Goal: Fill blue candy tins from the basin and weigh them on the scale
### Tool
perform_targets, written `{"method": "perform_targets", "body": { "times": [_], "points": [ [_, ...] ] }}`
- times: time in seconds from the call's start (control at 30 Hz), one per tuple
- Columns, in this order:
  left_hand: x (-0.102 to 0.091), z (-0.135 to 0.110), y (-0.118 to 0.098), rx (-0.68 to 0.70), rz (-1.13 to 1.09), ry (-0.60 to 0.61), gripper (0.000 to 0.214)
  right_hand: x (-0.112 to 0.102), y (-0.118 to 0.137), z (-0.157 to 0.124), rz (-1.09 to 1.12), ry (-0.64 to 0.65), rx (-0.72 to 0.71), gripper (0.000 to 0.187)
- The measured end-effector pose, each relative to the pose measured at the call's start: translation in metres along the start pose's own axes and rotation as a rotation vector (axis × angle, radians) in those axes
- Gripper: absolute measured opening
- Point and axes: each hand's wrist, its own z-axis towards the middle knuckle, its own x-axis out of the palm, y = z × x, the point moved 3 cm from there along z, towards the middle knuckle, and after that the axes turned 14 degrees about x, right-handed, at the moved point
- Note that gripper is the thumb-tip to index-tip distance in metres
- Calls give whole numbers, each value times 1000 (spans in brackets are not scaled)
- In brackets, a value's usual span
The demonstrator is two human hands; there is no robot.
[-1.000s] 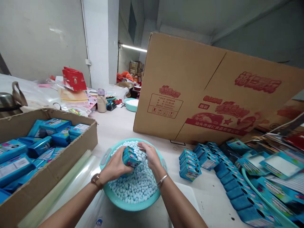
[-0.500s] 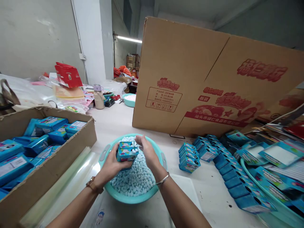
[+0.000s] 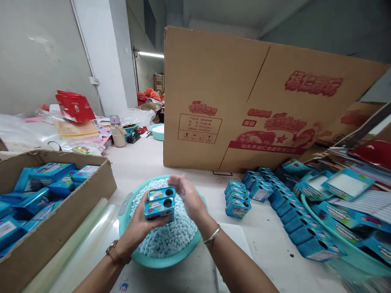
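I have the left hand clamped on two small blue boxes, its fingers around their left ends and the thumb along the lower front of the nearer one. The boxes sit pressed together, one in front of the other, well inside the grip with their right ends sticking out clear. My right hand is empty and slightly blurred, fingers loosely stretched, just beside those right ends; I can't tell whether it touches them.

Both boxes lie with their long axis running left to right across my view, printed faces towards me, each with a dark round hole at the right end of its top. They are above a turquoise bowl, which is heaped with pale blue sweets.

Right of the bowl I see a short stack of boxes and a longer row, then a turquoise tub with printed cards in and over it. On my left, a cardboard tray holds jumbled blue packs. A big carton stands behind.
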Motion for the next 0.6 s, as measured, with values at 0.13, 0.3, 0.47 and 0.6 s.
{"method": "perform_targets", "body": {
  "times": [0.13,0.3,0.47,0.6],
  "points": [
    [30,-18,-27,-30,-89,59,87,-74,25,-16,330,-161,-25,41],
    [105,-45,-19,-26,-213,373,87,-184,29,-68,562,-480,-83,18],
    [171,-61,49,-18,-235,492,89,-265,4,-130,672,-699,-104,11],
    [198,-59,94,21,-151,514,83,-311,-26,-172,688,-851,-100,11]
  ]
}}
